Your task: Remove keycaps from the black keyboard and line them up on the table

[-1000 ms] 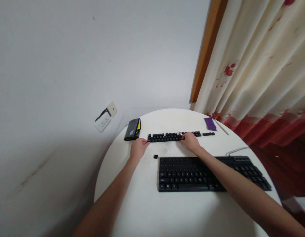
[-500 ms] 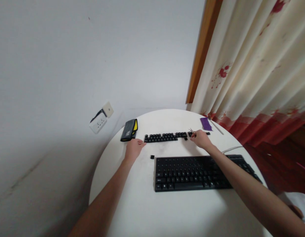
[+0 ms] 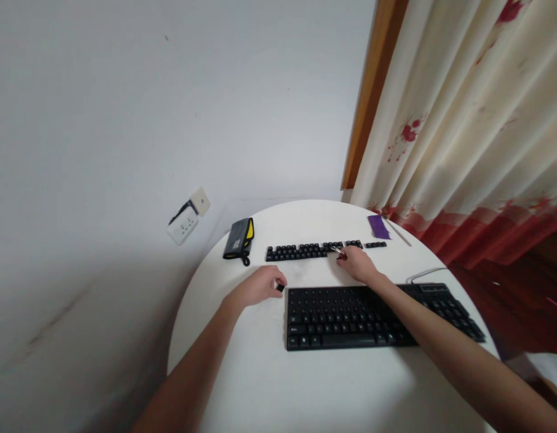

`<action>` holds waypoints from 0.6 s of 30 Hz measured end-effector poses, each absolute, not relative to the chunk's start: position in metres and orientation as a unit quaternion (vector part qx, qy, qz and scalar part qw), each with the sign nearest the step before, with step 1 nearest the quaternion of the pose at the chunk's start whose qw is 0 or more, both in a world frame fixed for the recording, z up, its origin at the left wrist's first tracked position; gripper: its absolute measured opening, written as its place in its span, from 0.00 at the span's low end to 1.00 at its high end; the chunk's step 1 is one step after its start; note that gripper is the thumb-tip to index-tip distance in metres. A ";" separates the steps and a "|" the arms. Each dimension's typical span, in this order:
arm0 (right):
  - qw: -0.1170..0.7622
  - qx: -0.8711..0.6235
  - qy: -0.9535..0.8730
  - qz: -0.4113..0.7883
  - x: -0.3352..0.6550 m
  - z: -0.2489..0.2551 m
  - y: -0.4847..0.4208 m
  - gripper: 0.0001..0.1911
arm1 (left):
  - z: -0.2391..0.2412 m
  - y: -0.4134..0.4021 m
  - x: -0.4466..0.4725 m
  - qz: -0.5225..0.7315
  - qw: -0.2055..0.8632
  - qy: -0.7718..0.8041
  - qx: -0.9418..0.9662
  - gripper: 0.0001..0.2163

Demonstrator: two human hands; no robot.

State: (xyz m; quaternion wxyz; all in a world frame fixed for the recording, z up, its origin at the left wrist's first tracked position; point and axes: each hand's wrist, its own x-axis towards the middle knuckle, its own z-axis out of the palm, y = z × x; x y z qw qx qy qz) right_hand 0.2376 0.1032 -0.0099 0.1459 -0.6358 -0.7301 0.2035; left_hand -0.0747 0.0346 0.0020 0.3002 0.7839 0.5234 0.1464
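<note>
My left hand is closed at the fingertips on a loose black keycap, just left of the keyboard's top corner. The black keyboard lies below both hands, partly hidden by my right forearm. My right hand grips a small two-pronged metal tool, whose tip is at the rows of loose black keycaps. Its fingers hide part of these rows and a dark spot under them that I cannot make out. A short separate row of keycaps lies farther right.
A grey and yellow pouch lies at the far left of the round white table. At the far right are a purple cloth and a thin pale stick. The keyboard's cable runs off the right edge.
My left hand has moved from the left end of the keycap rows down and right to the loose keycap. My right hand has shifted left and slightly down with the metal tool.
</note>
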 end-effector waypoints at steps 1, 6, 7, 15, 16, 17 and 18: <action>0.149 -0.631 -0.729 0.219 0.237 -0.009 0.102 0.06 | 0.001 0.035 -0.074 0.148 0.300 0.522 0.784 0.09; 0.175 -0.593 -0.713 0.330 0.236 0.008 0.094 0.11 | 0.002 0.036 -0.059 0.269 0.358 0.537 0.715 0.09; 0.183 -0.587 -0.706 0.353 0.235 0.012 0.091 0.14 | 0.002 0.035 -0.054 0.301 0.384 0.535 0.690 0.11; 0.289 -0.497 -0.510 0.640 0.224 0.025 0.068 0.16 | -0.001 0.018 -0.014 0.464 0.586 0.456 0.484 0.16; 0.291 -0.496 -0.508 0.641 0.222 0.023 0.067 0.15 | -0.002 0.017 -0.012 0.471 0.607 0.449 0.456 0.15; 0.292 -0.495 -0.508 0.641 0.220 0.021 0.065 0.14 | -0.002 0.016 -0.011 0.476 0.626 0.443 0.430 0.14; 0.289 -0.496 -0.516 0.636 0.217 0.019 0.063 0.14 | -0.003 0.016 -0.010 0.479 0.642 0.438 0.409 0.12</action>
